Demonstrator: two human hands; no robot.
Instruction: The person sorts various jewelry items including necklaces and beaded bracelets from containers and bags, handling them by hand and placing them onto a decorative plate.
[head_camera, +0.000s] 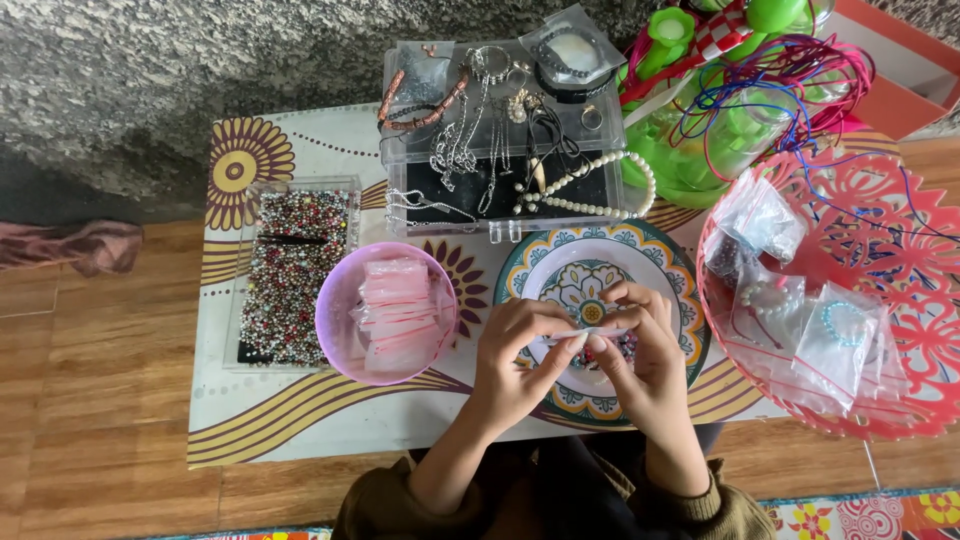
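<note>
Both hands meet above the plate (668, 268). The left hand (515, 350) and right hand (648, 345) have their fingertips pinched on a small clear bag (590, 334), one at each end, and hold it flat just over the plate's middle. Some dark beads (622, 350) show under the right fingers; whether they lie in the bag or on the plate cannot be told.

The plate, patterned in teal and yellow, sits on a low table (300, 420) with a cloth printed in brown and yellow swirls. Right of the plate, touching its rim, stands a big red basket (900, 250) with cut-out walls, holding filled clear bags (835, 335). Behind the plate is a clear box (400, 215) draped with chains, bracelets and a white pearl necklace (600, 190). Behind the basket, right of that box, stands a green jar (700, 150) tangled with red, pink and blue cords (790, 70). Far left of the plate lies a clear tray (245, 300) full of mixed small beads. Between that tray and the plate, just beside the plate, sits a pink bowl (335, 320) stacked with empty zip bags (398, 315).
</note>
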